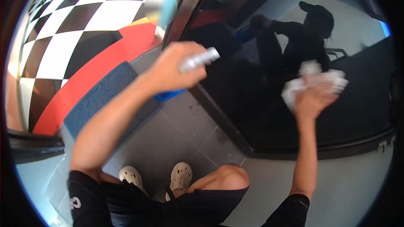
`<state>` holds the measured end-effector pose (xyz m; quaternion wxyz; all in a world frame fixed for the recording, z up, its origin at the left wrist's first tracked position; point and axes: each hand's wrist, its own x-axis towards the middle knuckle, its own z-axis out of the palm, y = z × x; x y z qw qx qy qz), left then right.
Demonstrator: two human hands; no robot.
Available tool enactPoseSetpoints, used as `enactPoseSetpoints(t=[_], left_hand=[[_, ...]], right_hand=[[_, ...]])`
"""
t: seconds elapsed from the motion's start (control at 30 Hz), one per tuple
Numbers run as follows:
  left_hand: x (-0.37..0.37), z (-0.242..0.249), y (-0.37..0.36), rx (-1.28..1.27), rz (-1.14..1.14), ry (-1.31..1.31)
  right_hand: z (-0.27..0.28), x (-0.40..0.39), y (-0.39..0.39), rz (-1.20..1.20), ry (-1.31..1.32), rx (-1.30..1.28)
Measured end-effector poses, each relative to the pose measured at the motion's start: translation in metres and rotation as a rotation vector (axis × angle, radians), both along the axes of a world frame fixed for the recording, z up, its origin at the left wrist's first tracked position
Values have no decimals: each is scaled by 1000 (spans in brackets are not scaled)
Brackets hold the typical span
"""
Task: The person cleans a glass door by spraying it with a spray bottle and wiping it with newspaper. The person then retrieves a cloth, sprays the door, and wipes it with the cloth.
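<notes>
My left hand is closed around what looks like a spray bottle, its white head pointing toward the dark glass. Below the fist a bit of the blue body shows; the rest is hidden by my hand. On the right, my right hand grips a crumpled white cloth against the glass door panel. Both hands are slightly blurred. The glass mirrors a dark figure in a cap with one arm raised.
A black door frame edges the glass. Beneath me lie grey floor tiles and a dark blue mat. Beyond is a black-and-white checkered floor with a red border. My beige clogs stand near the threshold.
</notes>
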<state>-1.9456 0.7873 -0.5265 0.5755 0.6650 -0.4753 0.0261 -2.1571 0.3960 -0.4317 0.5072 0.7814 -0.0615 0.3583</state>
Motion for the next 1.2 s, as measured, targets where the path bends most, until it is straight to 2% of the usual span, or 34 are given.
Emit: enactPoseSetpoints(t=[0.03,0.1,0.13,0.2,0.23,0.27,0.33,0.37,0.4,0.43,0.47,0.5,0.57,0.6,0.63,0.67,0.73,0.8,0.87,0.93,1.0,1.03,1.07,1.1,1.13,1.17,1.2], left_hand=[[10,-9,15,-20,7,215],[38,-39,41,-8,93,296],[38,-47,51,87,154,267],[29,-56,70,274,287,206],[26,-71,72,256,266,190],[23,-96,71,238,244,177],[11,-141,70,199,203,199],[2,-156,69,217,160,163],[-9,-167,69,251,152,159],[-14,-182,70,271,58,41],[-21,-189,72,375,37,29],[-29,-194,74,371,3,100],[-34,-190,77,407,-68,192],[-34,-190,76,393,-81,207],[-33,-190,73,382,-103,223],[-32,-190,69,375,-137,237],[-33,-181,59,397,-157,198],[-35,-176,49,403,-180,168],[-36,-175,41,372,-226,137],[-37,-173,38,348,-252,97],[-38,-178,35,337,-266,24],[-39,-165,33,376,-299,33],[-41,-160,34,358,-294,24],[-46,-155,36,352,-298,50],[-49,-150,38,359,-280,90],[-50,-144,39,351,-285,104],[-51,-140,43,358,-277,126]], right_hand=[[41,7,-6,46,-237,-20],[113,46,3,49,-516,-145],[142,70,8,26,-617,-197],[141,129,17,-11,-604,-125],[118,158,48,1,-527,-37],[86,181,69,-14,-423,-151],[0,208,117,294,-92,-25],[-48,210,109,158,34,-124],[-97,198,104,266,204,-61],[-135,171,95,289,403,70],[-166,140,79,202,524,134],[-182,99,63,161,562,136],[-181,20,17,74,505,189],[-160,-1,-14,90,336,66],[-120,-4,-28,69,134,145],[-63,7,-5,274,-11,-22],[29,34,13,194,-272,-104],[75,80,30,176,-430,-118],[67,132,57,183,-445,-67],[5,167,90,176,-281,20],[-69,164,87,238,77,152],[-107,144,77,120,307,138],[-140,115,56,126,446,26],[-151,75,39,206,397,107],[-148,39,21,132,345,79],[-123,4,5,134,291,120],[-85,-25,-6,40,251,111]])
